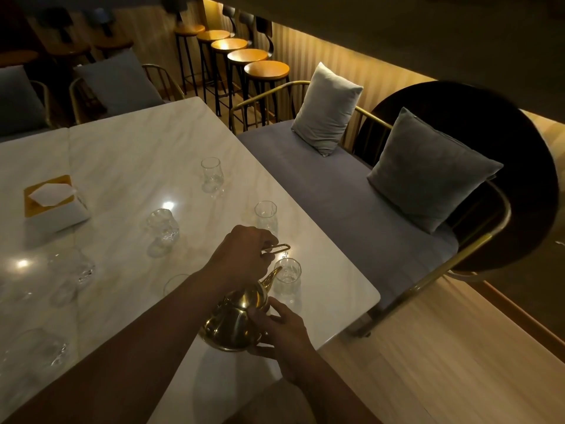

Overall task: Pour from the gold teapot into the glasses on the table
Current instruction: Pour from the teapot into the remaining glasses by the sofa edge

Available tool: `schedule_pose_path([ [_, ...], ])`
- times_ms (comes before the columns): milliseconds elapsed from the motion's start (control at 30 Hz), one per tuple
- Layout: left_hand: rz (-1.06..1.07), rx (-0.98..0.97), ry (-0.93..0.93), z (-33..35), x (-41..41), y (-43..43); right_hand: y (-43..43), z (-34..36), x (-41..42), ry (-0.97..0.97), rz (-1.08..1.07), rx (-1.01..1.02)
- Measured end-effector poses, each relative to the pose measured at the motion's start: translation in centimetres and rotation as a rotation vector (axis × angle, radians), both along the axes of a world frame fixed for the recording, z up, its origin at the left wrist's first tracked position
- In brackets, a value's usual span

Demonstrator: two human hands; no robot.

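Observation:
The gold teapot (pixel 235 319) is tilted over the near right corner of the marble table (pixel 128 166). Its curved spout reaches the rim of a clear glass (pixel 287 276). My left hand (pixel 244 255) is closed on a thin gold loop handle (pixel 279 248) above the pot. My right hand (pixel 282 330) grips the pot's body and base from the right. Other clear glasses stand further off, among them one behind the spout glass (pixel 266 214), one far back (pixel 211 174) and one left of centre (pixel 162 228). I cannot see any liquid stream.
More glasses stand at the table's dim left side (pixel 82 267), one partly behind my left forearm (pixel 175 283). A tissue box (pixel 55 203) sits at the left. A cushioned bench (pixel 336 191) with gold rails runs along the table's right edge. Bar stools (pixel 266 70) line the back wall.

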State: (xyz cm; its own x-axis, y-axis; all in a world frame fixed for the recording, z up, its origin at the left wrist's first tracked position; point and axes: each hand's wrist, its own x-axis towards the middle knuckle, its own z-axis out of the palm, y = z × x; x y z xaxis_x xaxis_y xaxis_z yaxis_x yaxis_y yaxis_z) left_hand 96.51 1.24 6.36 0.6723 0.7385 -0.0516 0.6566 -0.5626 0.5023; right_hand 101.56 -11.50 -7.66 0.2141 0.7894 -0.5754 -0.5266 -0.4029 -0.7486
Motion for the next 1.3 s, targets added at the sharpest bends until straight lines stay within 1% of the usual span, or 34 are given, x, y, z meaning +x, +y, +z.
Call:
schedule_pose_path([
  [333,-0.023,0.000,-0.006,-0.08,-0.02,0.11,0.07,-0.12,-0.43,0.013,-0.016,-0.015],
  [700,-0.023,0.022,0.034,0.03,0.10,0.02,0.14,-0.53,-0.58,0.033,-0.005,-0.037],
  [1300,-0.008,0.022,0.001,0.15,0.47,0.33,0.50,-0.36,-0.15,0.049,-0.007,-0.036],
])
